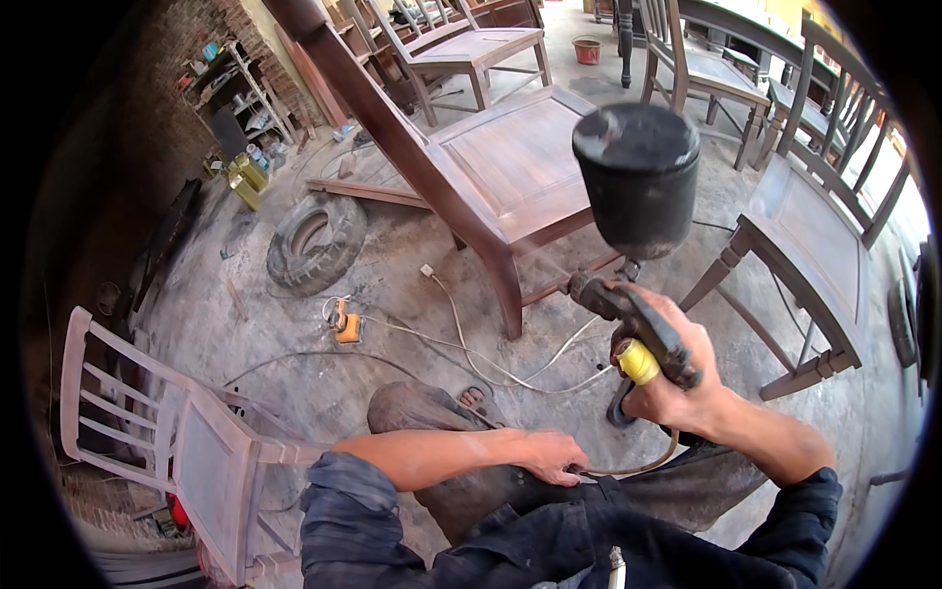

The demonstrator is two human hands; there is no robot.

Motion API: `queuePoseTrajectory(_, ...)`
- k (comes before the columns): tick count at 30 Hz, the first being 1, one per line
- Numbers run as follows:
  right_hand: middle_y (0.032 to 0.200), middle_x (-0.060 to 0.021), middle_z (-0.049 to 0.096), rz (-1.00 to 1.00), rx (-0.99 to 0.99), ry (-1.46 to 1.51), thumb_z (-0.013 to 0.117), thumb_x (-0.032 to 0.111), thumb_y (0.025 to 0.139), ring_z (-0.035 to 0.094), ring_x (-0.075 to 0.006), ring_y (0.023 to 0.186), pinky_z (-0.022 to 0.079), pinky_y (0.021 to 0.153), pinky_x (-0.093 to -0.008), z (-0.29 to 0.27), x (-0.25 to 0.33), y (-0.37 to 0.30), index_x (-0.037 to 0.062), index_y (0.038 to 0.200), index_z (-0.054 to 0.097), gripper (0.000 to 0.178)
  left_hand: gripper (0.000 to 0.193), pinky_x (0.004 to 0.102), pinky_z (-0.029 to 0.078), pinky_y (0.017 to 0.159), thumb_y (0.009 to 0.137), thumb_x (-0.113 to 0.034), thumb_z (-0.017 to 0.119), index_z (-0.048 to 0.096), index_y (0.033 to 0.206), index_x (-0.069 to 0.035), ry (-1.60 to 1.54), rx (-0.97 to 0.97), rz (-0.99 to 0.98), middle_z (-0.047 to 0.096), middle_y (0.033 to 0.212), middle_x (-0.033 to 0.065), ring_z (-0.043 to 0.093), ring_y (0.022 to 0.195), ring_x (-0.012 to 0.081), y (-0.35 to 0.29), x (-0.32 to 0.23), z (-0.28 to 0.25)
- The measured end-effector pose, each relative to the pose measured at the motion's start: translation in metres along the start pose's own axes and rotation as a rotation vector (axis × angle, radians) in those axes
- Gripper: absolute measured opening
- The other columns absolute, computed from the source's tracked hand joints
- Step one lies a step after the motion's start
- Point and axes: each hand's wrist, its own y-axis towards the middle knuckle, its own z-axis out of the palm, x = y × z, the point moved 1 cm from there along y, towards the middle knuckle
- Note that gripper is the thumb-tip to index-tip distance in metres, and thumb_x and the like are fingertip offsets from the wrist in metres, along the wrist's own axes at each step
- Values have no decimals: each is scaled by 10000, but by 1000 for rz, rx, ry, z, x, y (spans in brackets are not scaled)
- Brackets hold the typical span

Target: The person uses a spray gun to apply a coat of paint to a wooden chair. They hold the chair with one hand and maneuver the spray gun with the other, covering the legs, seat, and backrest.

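Note:
A spray gun point(643, 319) with a black paint cup point(636, 196) on top is gripped in my right hand point(682, 393), raised in front of me at the right. Its nozzle points left toward a reddish-brown wooden chair point(515, 167), and a faint mist shows near the chair's seat edge. Yellow wrapping point(638, 362) covers a part below the gun's handle. From the gun a thin hose point(643, 469) curves down to my lap. There my left hand point(549, 457) is closed around the hose, its fingertips partly hidden.
Greyish wooden chairs stand at the lower left point(211, 442), right point(800, 226) and back point(476, 49). A tyre point(316, 243), an orange-yellow tool point(347, 326) and a white cable point(461, 334) lie on the floor. Bottles point(247, 177) stand by a shelf. A red bucket point(587, 50) is farther back.

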Motion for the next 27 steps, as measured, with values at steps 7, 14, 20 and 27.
queuePoseTrajectory(7, 1038, -150, 707, 112, 37, -13, 658, -26, 873, 670, -169, 848, 518, 799, -290, 15, -59, -33, 2, 1406, 533, 549, 307, 534, 507, 717, 887, -332, 651, 636, 900, -26, 41, -3, 41, 670, 797, 211, 656, 832, 447, 0, -1, 0)
queuePoseTrajectory(14, 1114, -185, 704, 198, 56, -10, 663, -37, 859, 705, -192, 964, 521, 858, -296, 30, -121, -66, -14, 1392, 536, 548, 293, 540, 512, 718, 880, -314, 656, 642, 911, -22, 19, -11, 25, 674, 789, 211, 659, 826, 455, -1, -4, 1)
queuePoseTrajectory(20, 981, -134, 692, 127, 20, -26, 626, -21, 868, 640, -134, 823, 510, 788, -285, 56, -174, -85, -9, 1406, 522, 548, 290, 534, 533, 732, 882, -298, 654, 663, 919, -11, 48, -24, 18, 685, 804, 223, 671, 835, 446, -3, -6, 1)
queuePoseTrajectory(27, 968, -160, 694, 305, 72, 31, 654, 1, 900, 604, -89, 793, 511, 729, -285, 87, -235, -110, 33, 1405, 519, 524, 282, 520, 546, 743, 901, -291, 640, 664, 932, -12, 63, -48, 51, 697, 835, 217, 682, 854, 432, 2, -5, 4)
